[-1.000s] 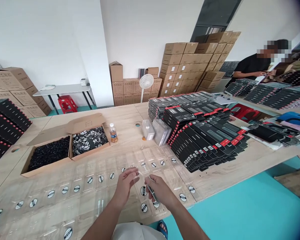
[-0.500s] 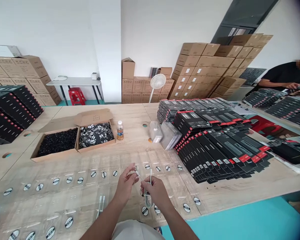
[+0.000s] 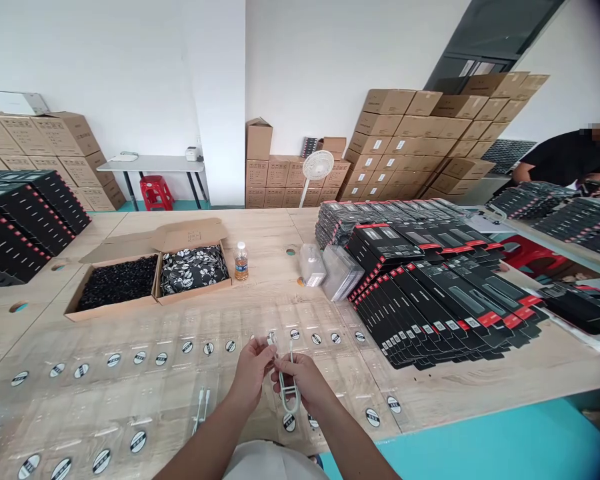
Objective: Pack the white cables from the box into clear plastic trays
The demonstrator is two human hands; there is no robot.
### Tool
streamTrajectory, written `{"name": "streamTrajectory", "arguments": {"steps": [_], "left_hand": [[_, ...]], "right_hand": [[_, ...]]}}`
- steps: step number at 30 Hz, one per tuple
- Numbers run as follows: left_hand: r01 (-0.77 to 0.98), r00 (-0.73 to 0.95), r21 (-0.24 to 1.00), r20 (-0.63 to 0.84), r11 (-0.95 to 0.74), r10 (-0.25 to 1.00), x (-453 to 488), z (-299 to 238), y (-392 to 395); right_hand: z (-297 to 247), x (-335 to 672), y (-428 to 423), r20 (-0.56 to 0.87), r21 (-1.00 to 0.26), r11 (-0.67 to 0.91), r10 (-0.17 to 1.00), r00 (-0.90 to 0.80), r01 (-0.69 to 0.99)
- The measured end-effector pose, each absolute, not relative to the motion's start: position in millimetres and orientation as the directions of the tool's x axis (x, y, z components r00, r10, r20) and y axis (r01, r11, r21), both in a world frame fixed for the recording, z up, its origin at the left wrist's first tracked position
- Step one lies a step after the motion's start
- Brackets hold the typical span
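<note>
White cable [image 3: 291,409] hangs looped, clamped in my right hand [image 3: 306,377]; my left hand [image 3: 253,368] seems to pinch 1 end. I judge this as tidying; next calls for light, even tension.

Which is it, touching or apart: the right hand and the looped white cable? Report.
Touching. The head view shows the right hand closed around the looped white cable, with its loop showing below the fingers.
</note>
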State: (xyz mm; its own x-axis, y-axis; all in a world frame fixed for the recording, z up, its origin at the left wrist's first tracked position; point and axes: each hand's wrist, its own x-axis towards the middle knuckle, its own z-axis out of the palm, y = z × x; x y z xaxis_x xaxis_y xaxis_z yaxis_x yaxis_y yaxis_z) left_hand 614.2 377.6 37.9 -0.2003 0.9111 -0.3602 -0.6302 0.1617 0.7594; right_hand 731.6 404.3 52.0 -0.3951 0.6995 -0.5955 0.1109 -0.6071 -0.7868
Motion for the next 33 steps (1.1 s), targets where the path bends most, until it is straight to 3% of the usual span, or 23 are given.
{"name": "streamTrajectory", "arguments": {"steps": [8, 14, 17, 21, 26, 30, 33], "left_hand": [[-0.538, -0.360, 0.835, -0.356, 0.120, 0.862, 622, 25, 381], [-0.565, -0.460, 0.820, -0.403, 0.089, 0.791, 626, 22, 386], [-0.606, -0.463, 0.793, -0.419, 0.066, 0.782, 626, 25, 389], [-0.647, -0.442, 0.761, -0.434, 0.056, 0.785, 622, 31, 394], [-0.659, -0.405, 0.752, -0.383, 0.025, 0.830, 610, 43, 398], [-0.664, -0.357, 0.748, -0.323, 0.006, 0.877, 607, 61, 400], [-0.686, -0.292, 0.727, -0.302, 0.021, 0.908, 608, 75, 399]], "right_hand": [[51, 733, 405, -0.613, -0.776, -0.604, 0.658, -0.437, 0.178], [54, 730, 406, -0.552, -0.833, -0.462, 0.717, -0.426, 0.304], [56, 724, 403, -0.410, -0.852, -0.225, 0.849, -0.334, 0.473], [59, 715, 402, -0.182, -0.576, 0.158, 0.932, -0.314, 0.802], [69, 720, 405, -0.055, -0.565, 0.274, 0.929, -0.367, 0.779], [81, 731, 408, 0.138, -0.518, 0.349, 0.935, -0.326, 0.781], [85, 737, 414, 0.177, -0.662, 0.320, 0.945, -0.274, 0.678]]}}
